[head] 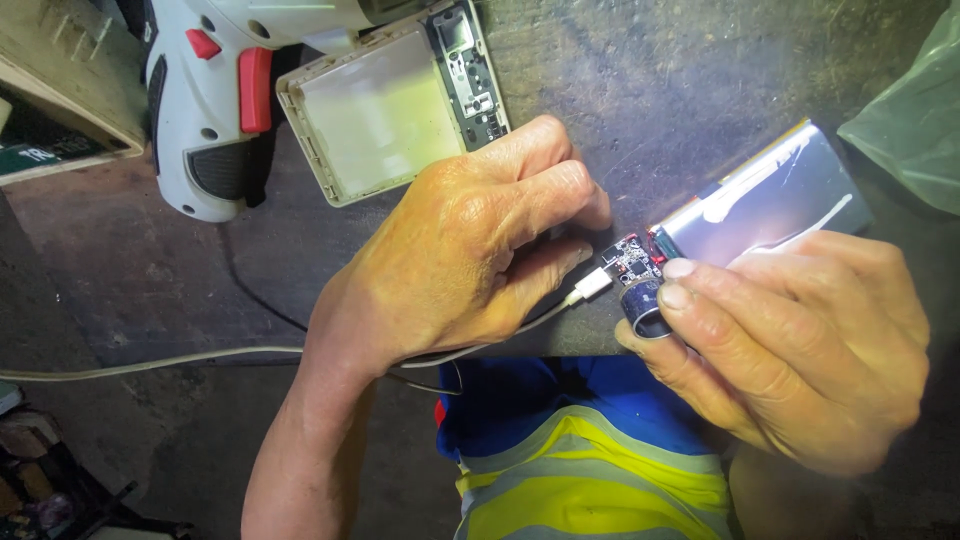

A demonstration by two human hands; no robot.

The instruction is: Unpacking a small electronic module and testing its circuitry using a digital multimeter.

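Right hand [800, 350] pinches circuit board [632, 262]; left hand [470, 250] grips white plug [592, 284] beside it. Forcing could tear the board from silver battery [770, 195].

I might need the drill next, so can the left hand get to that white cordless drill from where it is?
Probably yes. The white drill lies on the bench beyond the left hand, with bare bench top between them. But its fingers are pinching the white cable plug, so it would have to let go.
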